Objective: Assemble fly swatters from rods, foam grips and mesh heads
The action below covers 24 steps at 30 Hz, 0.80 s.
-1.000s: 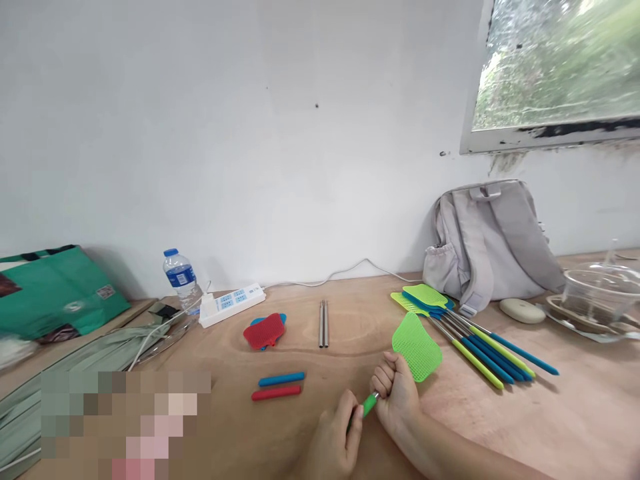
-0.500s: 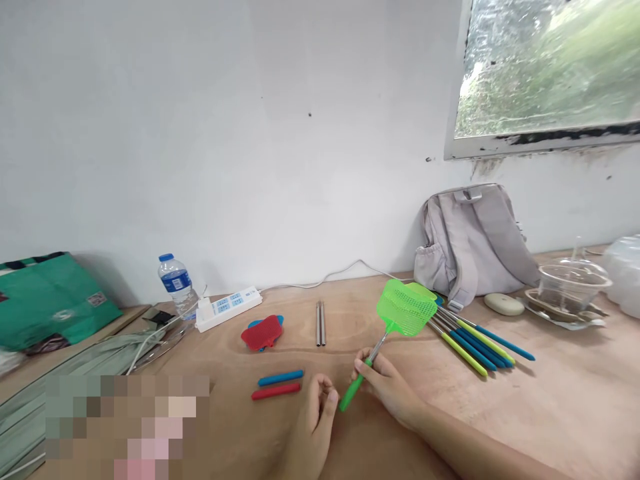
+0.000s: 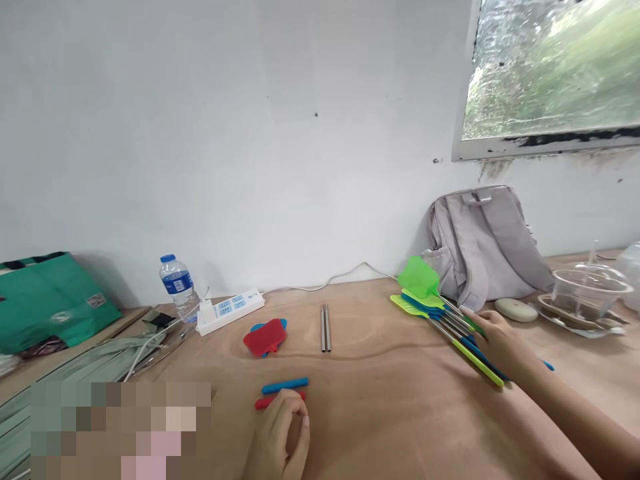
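My right hand (image 3: 487, 331) is closed around the handle of a green fly swatter (image 3: 419, 277), its mesh head over a pile of other fly swatters (image 3: 463, 347). These have yellow-green and blue handles; my hand hides part of the pile. Near the front, my left hand (image 3: 280, 430) is loosely curled, with a gap between thumb and fingers. It partly covers a red handle (image 3: 264, 403); whether it touches it I cannot tell. A blue handle (image 3: 285, 385) lies just behind. Red (image 3: 265, 337) and blue swatter heads (image 3: 284, 324) overlap farther back, left of several metal rods (image 3: 326, 330).
A grey backpack (image 3: 493, 247) leans against the wall behind the pile. Right of it are a pale oval case (image 3: 516, 309) and a clear plastic cup (image 3: 593, 287). On the left stand a power strip (image 3: 233, 311), a water bottle (image 3: 176, 283) and a green bag (image 3: 55, 300).
My right hand has carried the green fly swatter right, from the middle onto the pile. My left hand has moved left to the red handle. The view has shifted slightly.
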### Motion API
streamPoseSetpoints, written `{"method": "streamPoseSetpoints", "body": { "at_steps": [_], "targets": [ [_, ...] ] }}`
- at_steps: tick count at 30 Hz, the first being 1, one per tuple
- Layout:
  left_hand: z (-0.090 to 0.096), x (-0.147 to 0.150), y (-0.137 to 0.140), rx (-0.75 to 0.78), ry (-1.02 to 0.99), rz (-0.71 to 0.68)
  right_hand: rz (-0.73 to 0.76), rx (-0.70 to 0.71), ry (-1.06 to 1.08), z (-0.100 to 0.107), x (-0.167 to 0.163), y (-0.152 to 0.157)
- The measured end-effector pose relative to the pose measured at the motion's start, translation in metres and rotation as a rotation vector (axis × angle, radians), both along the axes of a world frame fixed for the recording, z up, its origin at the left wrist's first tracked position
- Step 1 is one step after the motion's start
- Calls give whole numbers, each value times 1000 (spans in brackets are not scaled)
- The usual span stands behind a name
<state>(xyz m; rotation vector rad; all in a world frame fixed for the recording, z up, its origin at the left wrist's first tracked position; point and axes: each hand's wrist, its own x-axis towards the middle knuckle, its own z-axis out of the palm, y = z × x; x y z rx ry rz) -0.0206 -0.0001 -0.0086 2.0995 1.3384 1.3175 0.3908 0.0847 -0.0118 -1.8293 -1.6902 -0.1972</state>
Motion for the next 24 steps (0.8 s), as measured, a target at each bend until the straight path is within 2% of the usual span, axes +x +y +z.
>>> {"method": "streamPoseSetpoints", "body": {
  "at_steps": [3,8,11,14,16,18,21,24],
  "targets": [
    [2,-4,0,57,66,-13,-68,-70,-89,-14,18,0],
    [5,-17,8,102,2,89,-79,-179,-124,-15,7,-7],
    [2,-24,14,94,-5,163,9,-88,-162,-13,-3,-8],
    [0,-27,17,77,41,227,189,95,-277,-13,-17,-10],
    [1,-28,19,76,86,261,347,189,-339,-13,-38,-16],
    [4,-29,20,63,134,298,511,205,-338,-12,-69,-26],
    [8,-32,24,3,206,319,744,49,-263,-12,-124,-37],
    [9,-36,28,-71,266,312,788,-97,-138,-12,-170,-29]
  ]
}}
